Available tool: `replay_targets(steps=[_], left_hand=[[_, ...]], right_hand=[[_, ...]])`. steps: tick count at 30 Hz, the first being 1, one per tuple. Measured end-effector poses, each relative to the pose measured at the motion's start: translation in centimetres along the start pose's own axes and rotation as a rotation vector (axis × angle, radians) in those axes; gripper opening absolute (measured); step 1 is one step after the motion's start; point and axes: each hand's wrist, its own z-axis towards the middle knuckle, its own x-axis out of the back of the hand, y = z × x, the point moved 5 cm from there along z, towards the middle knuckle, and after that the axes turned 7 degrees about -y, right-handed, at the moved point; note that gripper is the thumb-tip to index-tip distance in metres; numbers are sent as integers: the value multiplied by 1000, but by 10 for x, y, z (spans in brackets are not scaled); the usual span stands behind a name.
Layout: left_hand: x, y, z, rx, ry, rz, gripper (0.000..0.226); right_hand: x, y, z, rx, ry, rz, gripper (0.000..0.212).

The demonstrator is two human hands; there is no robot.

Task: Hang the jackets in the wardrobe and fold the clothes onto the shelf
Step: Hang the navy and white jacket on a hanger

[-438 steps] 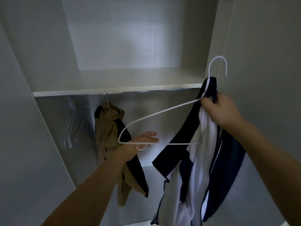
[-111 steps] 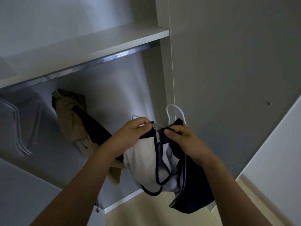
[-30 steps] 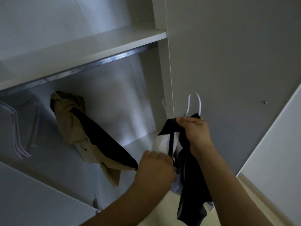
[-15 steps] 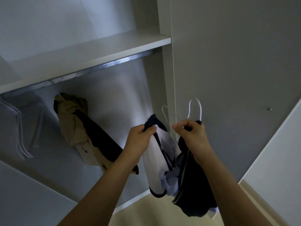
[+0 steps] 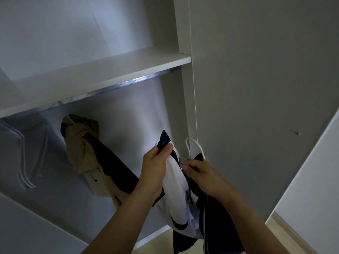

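A navy and white jacket [image 5: 176,195] hangs from a white hanger whose hook [image 5: 192,145] pokes up between my hands. My left hand [image 5: 156,169] grips the jacket's dark collar edge on the left side. My right hand [image 5: 201,176] pinches the jacket's front at the zipper, just below the hook. A tan and navy jacket [image 5: 86,149] hangs from the metal rail [image 5: 113,87] under the white shelf [image 5: 102,74]. The hanger's shoulders are hidden inside the cloth.
Several bare white hangers [image 5: 23,162] hang at the rail's far left. The wardrobe's side panel [image 5: 183,99] and a grey door [image 5: 256,88] with a small knob [image 5: 298,133] stand right of my hands. Pale wood floor [image 5: 286,235] shows below.
My left hand has climbed to grip the collar higher, and my right hand has shifted down to the zipper. The view has tilted, so the hanger hook sits lower in frame.
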Motion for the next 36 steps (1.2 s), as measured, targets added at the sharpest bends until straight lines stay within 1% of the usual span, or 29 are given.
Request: replay_targets(steps=[3,7,8,10,13,15,17,19,23,28,30,32,35,36], left_hand=[[4,1,0,-21,58,-2,27],[5,4,0,-35,69,7,20],[4,4,-1,-31,63,10,21],[4,1,-2,-29,56,5,22],[4,0,-4,-36,52,22,25],[5,1,-4,-38,57,38,28],[8,-1,-2,-38,64,47,24],[11,-3,0,-41,75,75,18],[15,-7,4,-69,93,143,15],[19,-8,6,-89,101,179,17],[23,-7,5,-116,107,171,15],[35,-4,5,-139,157,140,17],[76,2,6,-138,321,7,11],[92,5,7,-138,385,-13,9]], right_hand=[[-1,-5,-1,30,12,-73,21],[-12,-8,-1,37,-97,-8,12],[-13,-8,-1,36,-94,-7,11],[-13,-7,0,30,-66,17,17],[-11,-4,-2,19,-43,110,19],[-6,-2,-3,20,11,146,23],[1,-1,-4,23,92,178,28],[5,-1,-5,33,128,189,30],[7,-4,-8,10,128,124,26],[9,-4,-8,-7,44,263,25],[17,-3,-7,-10,110,252,27],[33,-2,-6,-12,236,187,29],[64,9,-10,-11,452,214,30],[73,13,-12,-12,493,224,30]])
